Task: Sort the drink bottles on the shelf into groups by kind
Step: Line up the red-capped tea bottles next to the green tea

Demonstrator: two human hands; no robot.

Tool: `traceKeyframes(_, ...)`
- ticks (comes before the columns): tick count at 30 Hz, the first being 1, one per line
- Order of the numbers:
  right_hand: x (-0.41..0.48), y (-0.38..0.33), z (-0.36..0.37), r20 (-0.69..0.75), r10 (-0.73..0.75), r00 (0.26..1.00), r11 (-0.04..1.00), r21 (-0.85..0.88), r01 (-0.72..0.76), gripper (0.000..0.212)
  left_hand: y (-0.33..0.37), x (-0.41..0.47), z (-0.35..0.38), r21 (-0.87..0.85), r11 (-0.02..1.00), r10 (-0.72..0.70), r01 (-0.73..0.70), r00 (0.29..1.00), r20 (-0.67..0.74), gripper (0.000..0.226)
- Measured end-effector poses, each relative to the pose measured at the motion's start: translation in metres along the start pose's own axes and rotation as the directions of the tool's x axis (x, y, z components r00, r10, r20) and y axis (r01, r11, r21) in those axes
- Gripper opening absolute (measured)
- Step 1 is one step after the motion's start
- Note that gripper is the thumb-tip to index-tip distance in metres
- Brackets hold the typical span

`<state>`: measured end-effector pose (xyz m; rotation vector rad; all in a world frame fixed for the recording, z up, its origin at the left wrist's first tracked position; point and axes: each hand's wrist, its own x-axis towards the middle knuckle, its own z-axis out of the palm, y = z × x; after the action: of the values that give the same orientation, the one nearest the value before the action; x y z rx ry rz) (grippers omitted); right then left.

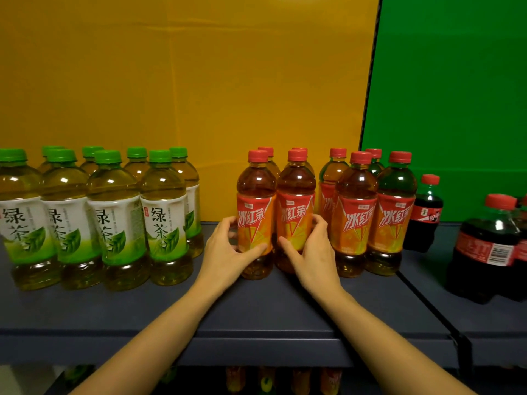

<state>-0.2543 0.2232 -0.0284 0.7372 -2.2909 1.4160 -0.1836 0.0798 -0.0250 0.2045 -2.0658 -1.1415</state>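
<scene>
Standing caps-up, two red-tea bottles: left hand fingers wrap one, right hand fingers wrap the other.

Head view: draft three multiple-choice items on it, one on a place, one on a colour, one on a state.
1. The green tea bottles stand where, seen from the iced tea bottles? A to the left; B to the right; C behind.
2. The iced tea caps are: A green; B red; C white.
3. The left hand: A lies open and flat; B hangs idle; C grips an iced tea bottle.
Key: A, they stand at the shelf's left end; B, every cap in that group is red; C, its fingers and thumb curl round the leftmost front bottle.
</scene>
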Motion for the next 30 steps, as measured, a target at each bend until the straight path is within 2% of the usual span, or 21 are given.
traceKeyframes(4, -0.006, 0.002, -0.003, 0.029, -0.003, 1.000, 0.999, 0.051, 0.001, 0.070, -0.002, -0.001, 0.002, 0.069, 0.997, 0.045, -0.044, 0.999, -0.015, 0.071)
traceKeyframes(9, -0.011, -0.001, -0.002, -0.035, -0.097, 0.995, 0.994, -0.054, 0.095, 0.069, 0.000, -0.001, 0.006, 0.114, 0.990, 0.084, -0.079, 0.996, -0.037, 0.076)
traceKeyframes(13, -0.012, -0.001, -0.005, -0.081, -0.104, 0.991, 0.992, -0.082, 0.097, 0.073, 0.005, -0.001, 0.009, 0.110, 0.988, 0.114, -0.110, 0.993, -0.031, 0.080)
traceKeyframes(18, -0.013, -0.003, -0.007, -0.122, -0.156, 0.980, 0.982, -0.131, 0.140, 0.065, 0.002, -0.002, 0.011, 0.226, 0.964, 0.156, -0.141, 0.987, -0.048, 0.081)
traceKeyframes(24, -0.013, -0.004, -0.010, -0.093, -0.124, 0.988, 0.989, -0.088, 0.116, 0.075, 0.004, -0.004, 0.011, 0.312, 0.939, 0.144, -0.143, 0.989, 0.020, 0.086)
traceKeyframes(26, -0.016, -0.004, -0.016, -0.083, -0.118, 0.990, 0.991, -0.076, 0.112, 0.077, 0.012, -0.011, 0.009, 0.359, 0.912, 0.210, -0.200, 0.978, 0.014, 0.089)
traceKeyframes(28, -0.025, -0.005, -0.025, -0.081, -0.160, 0.984, 0.986, -0.070, 0.155, 0.076, 0.021, -0.017, 0.005, 0.421, 0.855, 0.340, -0.303, 0.940, -0.012, 0.084)
traceKeyframes(30, -0.038, -0.007, -0.037, -0.075, -0.223, 0.972, 0.974, -0.066, 0.219, 0.068, 0.028, -0.020, 0.002, 0.491, 0.737, 0.535, -0.466, 0.845, -0.002, 0.066)
